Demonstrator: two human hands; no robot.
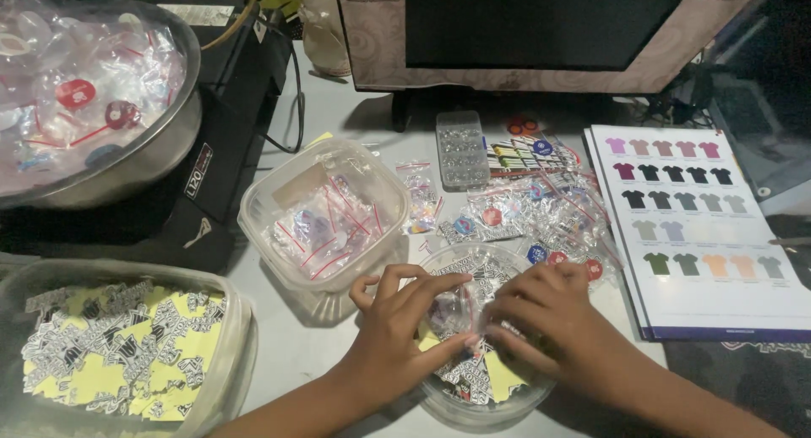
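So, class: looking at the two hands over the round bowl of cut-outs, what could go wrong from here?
The left hand and right hand pinch a small clear bag over the round bowl, which sits near the table edge and might tip. Loose bagged badges nearby could get swept aside.

I'm looking through a single head-worn camera, so there's no second view to overlap with. It sits above the bench (338, 108) and tilts steeply down and forward, facing away from the wearer toward a dark monitor (541, 24) that cuts off at the top edge. It's close in: both forearms enter from the bottom edge, and the left hand (397, 324) and right hand (549, 320) meet low and centre in the picture. On the left side I see a steel bowl (160, 155) cropped by the frame edge; on the right a printed colour chart of shirts (701, 227) runs almost to the border. The horizon tips slightly, with the monitor's lower edge slanting.
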